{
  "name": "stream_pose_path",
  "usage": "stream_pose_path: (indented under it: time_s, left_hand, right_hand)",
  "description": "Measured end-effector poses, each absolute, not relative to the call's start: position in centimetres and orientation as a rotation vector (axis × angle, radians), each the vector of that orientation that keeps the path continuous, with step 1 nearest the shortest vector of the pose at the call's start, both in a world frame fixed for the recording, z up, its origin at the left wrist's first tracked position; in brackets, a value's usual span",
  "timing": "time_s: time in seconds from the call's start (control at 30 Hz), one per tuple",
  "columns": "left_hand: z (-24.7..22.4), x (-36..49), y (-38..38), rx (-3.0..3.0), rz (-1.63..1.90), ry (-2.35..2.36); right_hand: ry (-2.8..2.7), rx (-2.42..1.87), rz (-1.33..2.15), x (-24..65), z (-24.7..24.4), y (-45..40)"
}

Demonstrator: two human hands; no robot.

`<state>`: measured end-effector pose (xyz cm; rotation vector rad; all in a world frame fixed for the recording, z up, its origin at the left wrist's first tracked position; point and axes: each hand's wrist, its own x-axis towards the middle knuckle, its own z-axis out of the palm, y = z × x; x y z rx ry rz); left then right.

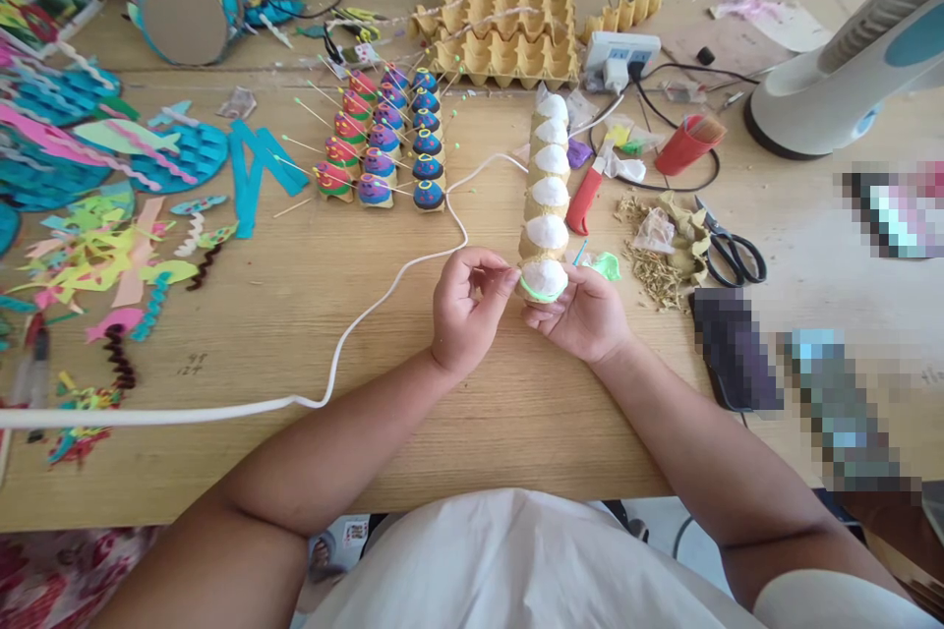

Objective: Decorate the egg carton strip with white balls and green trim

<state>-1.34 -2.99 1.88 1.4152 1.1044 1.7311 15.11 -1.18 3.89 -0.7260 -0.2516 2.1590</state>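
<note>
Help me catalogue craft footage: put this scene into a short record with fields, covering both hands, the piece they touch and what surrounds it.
Left hand: left hand, fingertips at the left edge of the nearest cup; exact grip unclear
Right hand: right hand, holding the cup's right side
Piece: strip of six white-topped cups
Detail: green band around the nearest white top
Left of piece: red row, purple row, blue row
Right of piece: red-handled tool, green lump, scissors
Beyond: egg trays
</note>
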Motion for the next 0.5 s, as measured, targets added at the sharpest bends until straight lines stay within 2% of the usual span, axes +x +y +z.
stream_pose_path:
  time_s: [0.5]
  left_hand:
    - [2.11, -1.17, -3.23, 1.364, 1.687, 1.103]
  right_hand:
    - [-0.273, -0.751, 2.154, 15.0, 3.8, -1.19]
